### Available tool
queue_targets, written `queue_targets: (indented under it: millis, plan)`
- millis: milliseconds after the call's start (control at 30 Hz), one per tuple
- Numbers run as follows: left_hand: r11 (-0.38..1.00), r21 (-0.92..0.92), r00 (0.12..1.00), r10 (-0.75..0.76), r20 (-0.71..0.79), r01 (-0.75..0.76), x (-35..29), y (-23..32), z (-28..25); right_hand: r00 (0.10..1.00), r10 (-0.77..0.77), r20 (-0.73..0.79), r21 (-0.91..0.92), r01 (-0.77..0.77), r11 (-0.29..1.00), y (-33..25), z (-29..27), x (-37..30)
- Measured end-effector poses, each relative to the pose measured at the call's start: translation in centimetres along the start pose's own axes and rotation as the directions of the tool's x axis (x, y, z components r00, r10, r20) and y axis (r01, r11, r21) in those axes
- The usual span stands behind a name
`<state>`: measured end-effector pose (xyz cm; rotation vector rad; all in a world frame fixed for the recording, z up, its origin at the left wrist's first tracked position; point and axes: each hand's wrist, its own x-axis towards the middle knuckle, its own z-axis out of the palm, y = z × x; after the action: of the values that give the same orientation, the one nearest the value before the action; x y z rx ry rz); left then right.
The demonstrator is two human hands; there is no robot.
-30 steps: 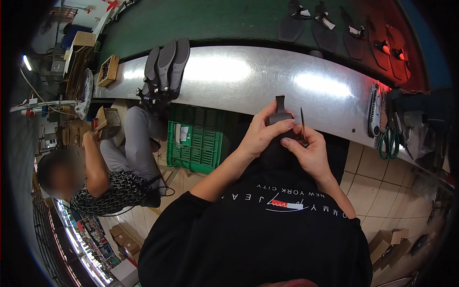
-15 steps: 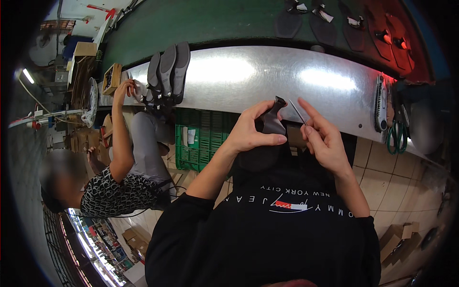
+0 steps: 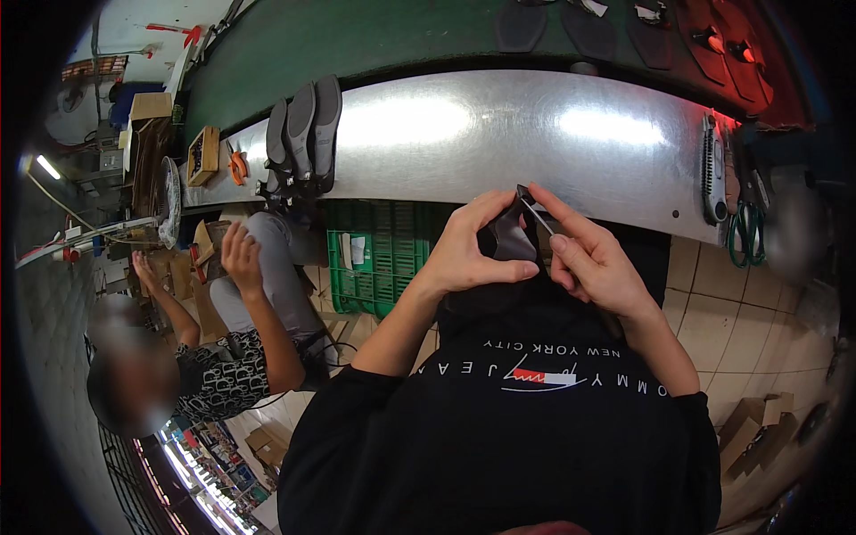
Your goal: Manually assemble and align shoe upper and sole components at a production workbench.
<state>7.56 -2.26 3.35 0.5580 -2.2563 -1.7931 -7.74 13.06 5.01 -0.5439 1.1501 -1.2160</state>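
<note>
My left hand (image 3: 471,250) grips a dark shoe upper (image 3: 510,234) held in front of my chest, thumb underneath and fingers curled over its top. My right hand (image 3: 590,257) pinches a thin metal tool (image 3: 538,217) whose tip rests against the upper's top edge. Both hands are close together, just below the edge of the shiny metal workbench (image 3: 499,134). My black sweatshirt fills the lower part of the view and hides the rest of the upper.
Three dark shoe soles (image 3: 303,134) stand on edge on the workbench's left part. A green crate (image 3: 383,254) sits under the bench. A seated person (image 3: 223,348) is at my left with both hands raised. Green-handled scissors (image 3: 742,234) hang at the right. More soles (image 3: 571,22) lie on the green belt behind.
My hands have shifted slightly with the upper and tool, staying closed on them. The person at the left drew the hand back from the bench and now holds both hands up.
</note>
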Motion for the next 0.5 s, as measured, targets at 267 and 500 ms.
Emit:
queue_targets:
  millis: [267, 500]
  plan:
    - [1.0, 0.03, 1.0, 0.001, 0.027, -0.002, 0.02, 0.05, -0.01, 1.0, 0.002, -0.021, -0.024, -0.002, 1.0, 0.25, -0.01, 0.17]
    - [0.999, -0.015, 0.999, -0.029, 0.044, 0.03, -0.02, 0.32, 0.01, 1.0, 0.01, -0.011, -0.02, -0.01, 1.0, 0.25, -0.13, 0.0]
